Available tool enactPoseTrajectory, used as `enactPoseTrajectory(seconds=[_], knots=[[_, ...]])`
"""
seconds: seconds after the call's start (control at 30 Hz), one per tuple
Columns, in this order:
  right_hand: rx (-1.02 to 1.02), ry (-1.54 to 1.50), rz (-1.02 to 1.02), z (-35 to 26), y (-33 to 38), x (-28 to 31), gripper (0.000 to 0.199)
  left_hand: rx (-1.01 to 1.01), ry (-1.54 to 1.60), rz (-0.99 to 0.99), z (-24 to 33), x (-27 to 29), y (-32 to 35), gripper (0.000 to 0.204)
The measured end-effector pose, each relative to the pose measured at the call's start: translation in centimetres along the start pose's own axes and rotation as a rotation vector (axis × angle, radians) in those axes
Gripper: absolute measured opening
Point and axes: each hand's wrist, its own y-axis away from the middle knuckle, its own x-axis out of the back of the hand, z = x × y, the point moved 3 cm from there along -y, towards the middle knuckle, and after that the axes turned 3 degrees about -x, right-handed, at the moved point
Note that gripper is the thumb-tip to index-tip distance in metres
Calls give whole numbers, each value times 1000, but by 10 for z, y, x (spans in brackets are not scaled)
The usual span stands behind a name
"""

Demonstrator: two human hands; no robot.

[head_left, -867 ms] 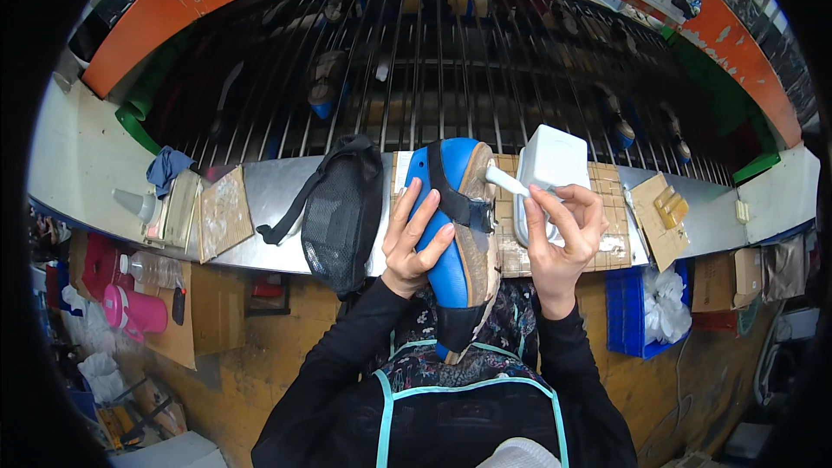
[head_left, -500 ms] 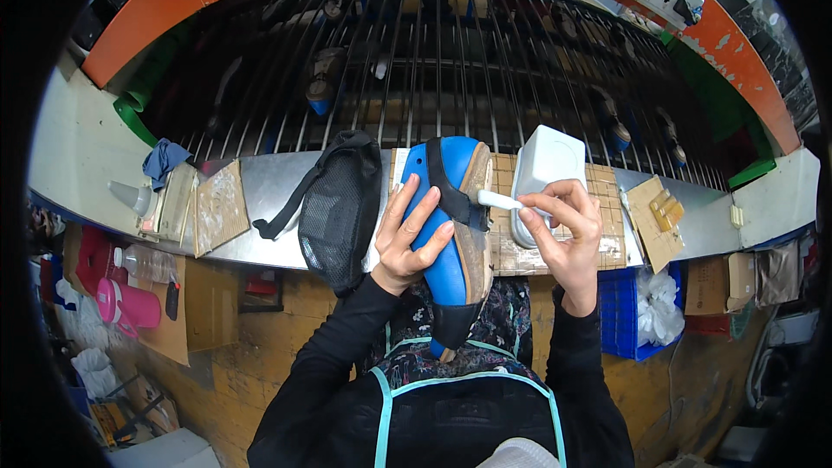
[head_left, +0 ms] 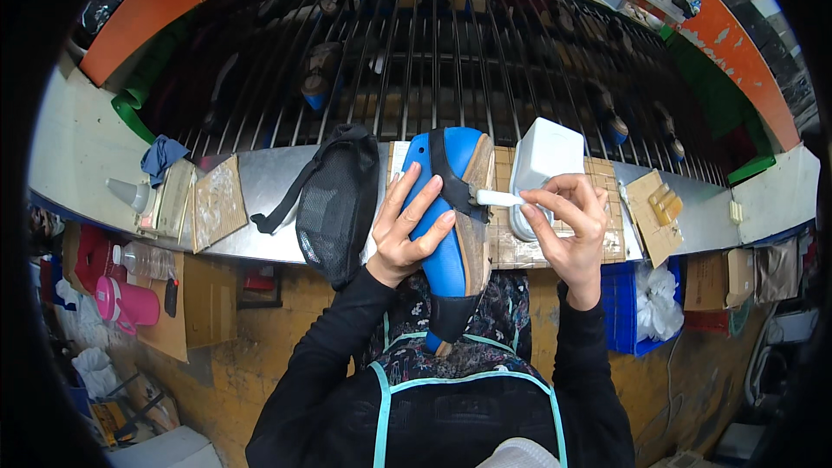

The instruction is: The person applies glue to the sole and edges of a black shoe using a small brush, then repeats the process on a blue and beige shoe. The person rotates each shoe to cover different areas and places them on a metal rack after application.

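Head view looks down on your bench point(head_left: 260, 182), a long metal-faced ledge running left to right, with a dark barred rack point(head_left: 433, 43) rising on its far side. At the middle you have a blue shoe point(head_left: 442, 234) standing on end, its heel near your chest and its toe pointing far, the tan sole point(head_left: 475, 225) turned to the right. Your left hand point(head_left: 407, 234) lies spread against the shoe's blue left side, fingers open and pressing on it, so the shoe sits right of that grip. Just left of the hand a black mesh upper point(head_left: 334, 204) hangs over the bench edge. Right of the shoe stands a white tub point(head_left: 542, 160) on a cardboard mat point(head_left: 520, 251). Your right hand point(head_left: 568, 225) pinches a small white brush point(head_left: 498, 198), grip narrow on its handle, the tip touching the sole's edge.
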Motion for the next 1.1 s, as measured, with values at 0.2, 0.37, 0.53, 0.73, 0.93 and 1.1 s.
enactPoseTrajectory(seconds=[0.2,0.37,0.53,0.73,0.93,1.1], knots=[[93,57,17,-1,0,3,17,17,29,-12,1,2,-3,34],[154,81,-5,-2,-3,7,18,22,39,-28,0,2,-6,35],[140,21,-33,0,-7,12,19,27,73,-18,0,1,-9,36],[81,31,73,0,-8,10,18,2,79,4,1,1,-12,37],[128,59,-3,-3,-7,13,18,-6,63,-9,2,3,-13,35],[180,81,-32,-7,-8,16,19,-4,60,-22,3,3,-12,35]])
